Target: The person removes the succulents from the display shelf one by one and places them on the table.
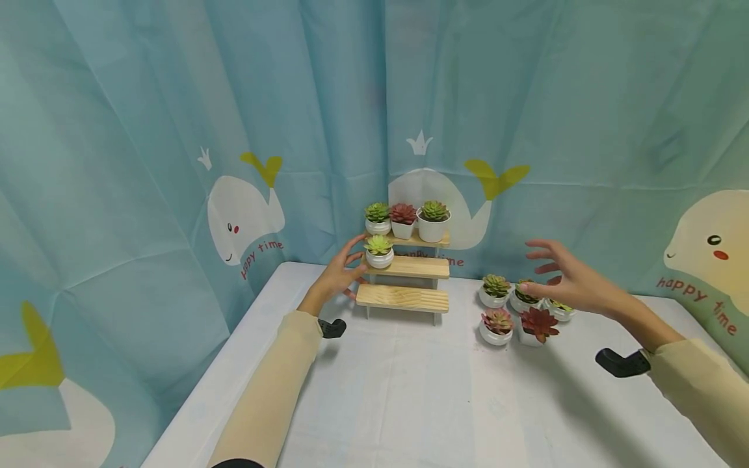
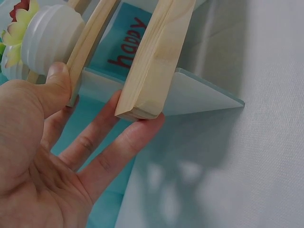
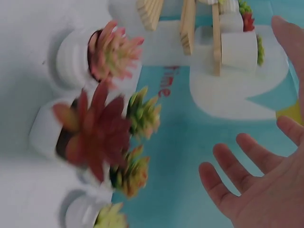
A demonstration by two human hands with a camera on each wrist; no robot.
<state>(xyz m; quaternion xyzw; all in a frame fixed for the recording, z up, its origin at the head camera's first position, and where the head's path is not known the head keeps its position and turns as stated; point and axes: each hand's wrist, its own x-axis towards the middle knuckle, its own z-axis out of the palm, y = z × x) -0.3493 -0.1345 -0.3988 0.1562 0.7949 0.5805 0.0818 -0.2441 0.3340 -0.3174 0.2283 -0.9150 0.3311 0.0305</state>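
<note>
My left hand touches the left end of a three-step wooden stand. In the left wrist view its thumb rests at the end of the middle step, beside a white pot, and other fingertips touch the lowest step's end. A light green succulent in a white pot sits at the left of the middle step. My right hand is raised with spread fingers and holds nothing. Below it several potted succulents stand on the table, among them a dark red one and a pink one.
Three potted succulents stand in a row on the top step: a green one, a red one and a green one in a larger pot. A blue curtain with whale prints hangs behind the white-covered table.
</note>
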